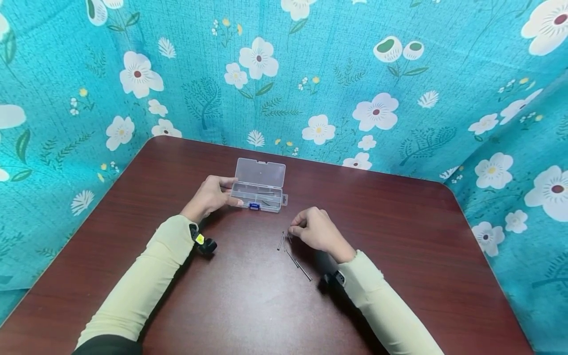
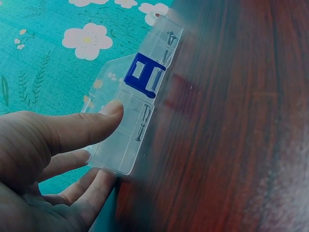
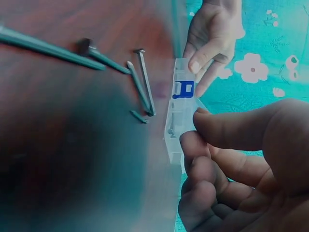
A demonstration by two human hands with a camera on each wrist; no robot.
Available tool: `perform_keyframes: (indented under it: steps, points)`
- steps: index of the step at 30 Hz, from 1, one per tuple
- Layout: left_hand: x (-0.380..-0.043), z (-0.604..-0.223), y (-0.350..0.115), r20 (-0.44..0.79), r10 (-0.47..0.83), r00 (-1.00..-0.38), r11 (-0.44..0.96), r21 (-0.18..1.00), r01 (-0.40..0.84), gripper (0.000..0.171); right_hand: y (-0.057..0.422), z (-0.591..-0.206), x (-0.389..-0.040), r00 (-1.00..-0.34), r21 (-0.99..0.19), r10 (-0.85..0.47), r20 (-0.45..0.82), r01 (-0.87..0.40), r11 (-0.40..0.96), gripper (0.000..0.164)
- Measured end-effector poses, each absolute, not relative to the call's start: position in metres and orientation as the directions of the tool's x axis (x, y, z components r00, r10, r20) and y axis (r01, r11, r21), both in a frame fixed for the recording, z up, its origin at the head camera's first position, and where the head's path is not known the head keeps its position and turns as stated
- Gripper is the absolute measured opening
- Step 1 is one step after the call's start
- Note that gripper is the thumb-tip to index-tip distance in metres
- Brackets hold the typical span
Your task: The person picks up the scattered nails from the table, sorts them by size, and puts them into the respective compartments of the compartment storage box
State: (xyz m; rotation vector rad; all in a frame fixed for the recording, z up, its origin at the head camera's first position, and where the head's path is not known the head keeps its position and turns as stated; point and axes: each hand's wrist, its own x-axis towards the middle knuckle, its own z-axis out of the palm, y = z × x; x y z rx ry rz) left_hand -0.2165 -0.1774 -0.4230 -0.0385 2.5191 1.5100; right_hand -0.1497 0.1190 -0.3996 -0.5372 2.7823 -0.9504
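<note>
A clear plastic compartment box stands on the table with its lid raised and a blue latch at its front. Several nails lie inside its compartments. My left hand holds the box's left end, thumb at the front and other fingers behind and below. Several loose nails lie on the table in front of the box, one short nail among them. Just above this group is my right hand, thumb and index finger close together with a small gap; nothing shows between them.
The brown wooden table extends around the box and nails. A turquoise flowered curtain hangs along its back and sides. A black device is strapped to the left wrist, and another sits on the right.
</note>
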Motion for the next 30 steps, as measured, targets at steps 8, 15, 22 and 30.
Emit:
perform_keyframes:
  steps: [8, 15, 22, 30]
  points:
    - [-0.215, -0.422, -0.177, -0.189, 0.087, -0.978, 0.463, 0.877, -0.128, 0.078, 0.139, -0.406, -0.126, -0.919, -0.608, -0.383, -0.092, -0.253, 0.753, 0.012]
    - [-0.214, -0.423, -0.178, -0.186, 0.087, -0.979, 0.456, 0.881, -0.127, 0.079, 0.151, -0.412, -0.106, -0.892, -0.599, -0.442, -0.091, -0.305, 0.740, 0.014]
    - [-0.215, -0.424, -0.177, -0.192, 0.083, -0.978, 0.453, 0.881, -0.135, 0.079, 0.162, -0.415, -0.090, -0.879, -0.568, -0.458, -0.131, -0.312, 0.761, 0.022]
    - [-0.215, -0.423, -0.178, -0.195, 0.079, -0.978, 0.448, 0.883, -0.140, 0.079, 0.161, -0.412, -0.085, -0.869, -0.522, -0.454, -0.194, -0.301, 0.799, 0.028]
